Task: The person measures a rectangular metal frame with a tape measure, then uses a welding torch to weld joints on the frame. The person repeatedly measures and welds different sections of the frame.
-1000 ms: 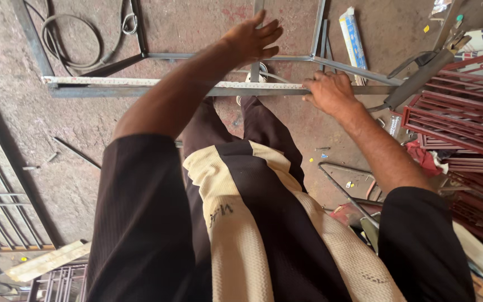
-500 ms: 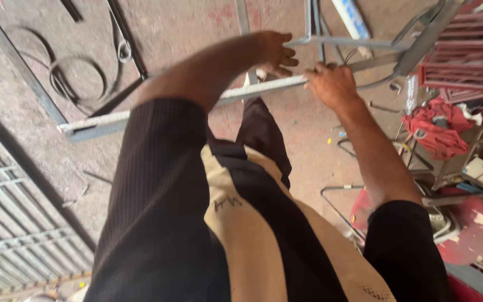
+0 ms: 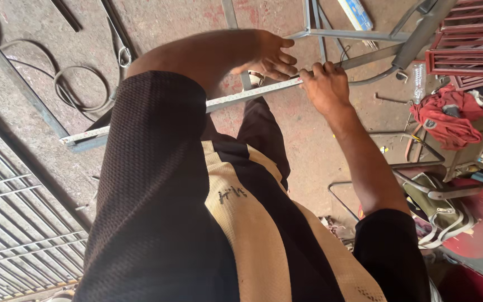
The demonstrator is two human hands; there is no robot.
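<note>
A long, flat tape measure [image 3: 252, 93], pale with fine markings, lay stretched along a grey steel bar [image 3: 88, 142] that ran slantwise over the rough, stained concrete floor [image 3: 163, 22]. The right hand [image 3: 325, 86] was closed around the tape and the bar together, knuckles up. The left hand [image 3: 272, 55] hovered just beside it with fingers loosely curled, their tips at the tape; whether they pinched it could not be told. Beyond the hands stood a welded frame [image 3: 353, 34] of thin square tubing. A dark cable [image 3: 79, 84] coiled on the floor to the left, near a corrugated metal sheet [image 3: 12, 235] with ribbed ridges. A crumpled red rag [image 3: 448, 120] lay to the right, below a red slatted grille [image 3: 470, 56].

Compared with half a second before, the view had swung closer to the hands: the left hand had slid nearer the right, and the bar ran more steeply across the picture. The right hand had kept its grip on the bar.
</note>
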